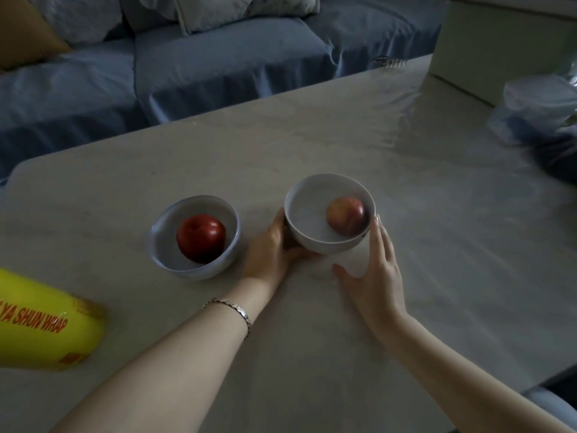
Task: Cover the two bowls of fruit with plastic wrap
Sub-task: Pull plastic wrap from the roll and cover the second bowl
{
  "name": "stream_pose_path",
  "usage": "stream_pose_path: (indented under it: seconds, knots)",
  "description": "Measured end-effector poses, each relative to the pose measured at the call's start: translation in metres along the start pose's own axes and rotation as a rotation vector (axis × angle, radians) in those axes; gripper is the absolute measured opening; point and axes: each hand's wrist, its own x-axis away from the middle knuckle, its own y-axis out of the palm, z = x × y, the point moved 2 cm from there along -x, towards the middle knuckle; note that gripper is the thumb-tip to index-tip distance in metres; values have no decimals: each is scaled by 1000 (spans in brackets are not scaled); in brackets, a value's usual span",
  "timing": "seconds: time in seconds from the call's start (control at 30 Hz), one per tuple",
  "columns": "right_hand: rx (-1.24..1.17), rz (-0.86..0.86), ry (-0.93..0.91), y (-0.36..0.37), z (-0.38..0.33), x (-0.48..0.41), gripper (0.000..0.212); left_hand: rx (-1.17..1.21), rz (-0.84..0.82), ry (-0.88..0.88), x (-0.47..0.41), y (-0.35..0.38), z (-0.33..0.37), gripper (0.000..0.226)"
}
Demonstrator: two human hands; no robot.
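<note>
Left hand (270, 245): set against the left wall of the white bowl (315, 235). Fingers (278, 218) curl round the bowl's side and the thumb runs under its near edge, so the hand grips the bowl. A silver chain bracelet (232, 310) sits on the wrist.

Right hand (376, 273): held against the right wall of the same bowl. Fingers (378, 234) are nearly straight and lie up the outside, the tip reaching the rim. The thumb is spread wide and points toward the bowl's base. The hand lies open and only touches the bowl.

White bowl: right of centre on the counter (312, 354), between the two hands. Its base is hidden, so whether it rests on the counter cannot be told. It holds one reddish-yellow fruit (346, 219) against its right inner wall. The inside looks hazy, and a pale translucent patch shows under the bowl by the right thumb; whether this is film cannot be told.

Blue-grey bowl (162, 245): just left of the left hand, apart from it, standing on the counter. It holds one red apple (201, 237) and its mouth is uncovered.

Roll of plastic wrap (46, 320): yellow packaging with red lettering, lying at the near left edge, well apart from both bowls.

Also present: blue sofa (203, 67) beyond the counter; pale box (499, 42) and crumpled plastic bag (537, 104) at far right.
</note>
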Motion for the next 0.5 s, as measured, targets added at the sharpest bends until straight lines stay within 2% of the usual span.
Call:
stream_pose_path:
  seconds: [0.07,0.2,0.4,0.5]
  knots:
    - [-9,10,10,1,1,1,98,12,-36,8,-8,-5,-2,64]
    - [12,17,4,-2,1,-3,95,-252,-27,119,-17,-13,-10,54]
    - [46,-46,19,-12,-10,-3,90,-264,92,6,2,-11,8,32]
    - [-57,-13,145,-15,-23,11,80,-274,112,53,37,-21,19,39]
